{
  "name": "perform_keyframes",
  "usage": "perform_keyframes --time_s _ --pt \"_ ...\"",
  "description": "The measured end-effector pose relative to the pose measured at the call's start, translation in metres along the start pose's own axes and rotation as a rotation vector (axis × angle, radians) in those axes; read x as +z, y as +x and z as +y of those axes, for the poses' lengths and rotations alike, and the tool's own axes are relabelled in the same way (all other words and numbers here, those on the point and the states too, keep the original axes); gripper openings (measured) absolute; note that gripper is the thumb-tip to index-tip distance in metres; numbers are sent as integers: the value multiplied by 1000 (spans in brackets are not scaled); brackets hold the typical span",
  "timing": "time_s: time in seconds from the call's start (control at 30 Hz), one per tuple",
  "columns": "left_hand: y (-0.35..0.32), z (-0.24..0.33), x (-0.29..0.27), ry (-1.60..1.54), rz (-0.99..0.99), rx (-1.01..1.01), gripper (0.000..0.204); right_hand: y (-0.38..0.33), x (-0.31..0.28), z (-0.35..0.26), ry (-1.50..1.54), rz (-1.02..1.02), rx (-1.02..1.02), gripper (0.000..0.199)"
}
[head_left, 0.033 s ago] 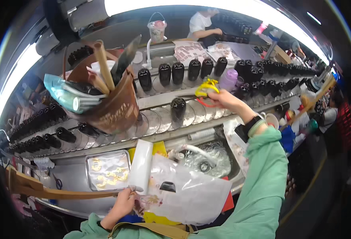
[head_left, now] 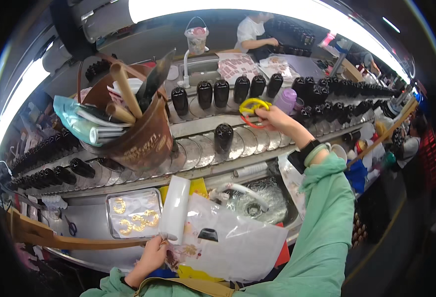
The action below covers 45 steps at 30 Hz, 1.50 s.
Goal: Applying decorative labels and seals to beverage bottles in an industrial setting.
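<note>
My right hand (head_left: 273, 119), arm stretched out over the conveyor, has its fingers closed on a yellow ring-shaped thing (head_left: 250, 105) with a red loop (head_left: 247, 122) below it. Its exact kind I cannot make out. Beside it on the far side stands a purple bottle (head_left: 285, 100). My left hand (head_left: 151, 257) pinches the left edge of a translucent plastic sheet (head_left: 247, 247) with printed flowers. A white roll (head_left: 176, 205) lies against that sheet, just above the left fingers. A metal tray (head_left: 110, 221) with gold-coloured curved pieces sits to the left.
A brown bucket (head_left: 146, 141) full of tools rises at the left. Dark bottle-shaped pieces (head_left: 223, 138) stand along the conveyor. A sink (head_left: 292, 210) with water and a white hose (head_left: 242, 188) lies beyond the sheet. Scissors (head_left: 71, 226) rest far left. A person (head_left: 250, 32) works across.
The yellow ring has turned in my right hand and its loop shows more openly. The right hand has shifted slightly. My left hand stays at the sheet's edge.
</note>
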<state>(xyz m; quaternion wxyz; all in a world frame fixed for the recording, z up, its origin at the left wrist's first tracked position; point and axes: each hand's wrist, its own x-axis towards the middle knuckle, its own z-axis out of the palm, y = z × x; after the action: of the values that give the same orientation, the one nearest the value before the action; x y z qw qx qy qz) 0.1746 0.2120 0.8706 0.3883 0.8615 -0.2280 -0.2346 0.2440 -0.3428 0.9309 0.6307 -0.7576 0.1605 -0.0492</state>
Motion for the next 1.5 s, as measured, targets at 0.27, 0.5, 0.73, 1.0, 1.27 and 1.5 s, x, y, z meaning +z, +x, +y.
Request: perform_keyframes --time_s 0.27,0.5,0.73,1.0,1.27,1.5 --pt "3 -27 11 -106 153 -161 30 210 10 -47 226 653 -76 30" --pt "-10 -92 41 -638 452 -459 25 294 -11 -37 662 704 -119 20" --pt "10 -117 32 -444 356 -383 32 333 -33 -10 1115 589 -326 18" --pt "33 -85 23 -488 303 -384 29 361 -55 28 1382 740 -395 34" --pt "42 -129 27 -446 379 -382 29 373 -60 34 1424 753 -371 32" --pt "60 -117 31 -464 335 -435 33 387 -70 41 1402 772 -362 21"
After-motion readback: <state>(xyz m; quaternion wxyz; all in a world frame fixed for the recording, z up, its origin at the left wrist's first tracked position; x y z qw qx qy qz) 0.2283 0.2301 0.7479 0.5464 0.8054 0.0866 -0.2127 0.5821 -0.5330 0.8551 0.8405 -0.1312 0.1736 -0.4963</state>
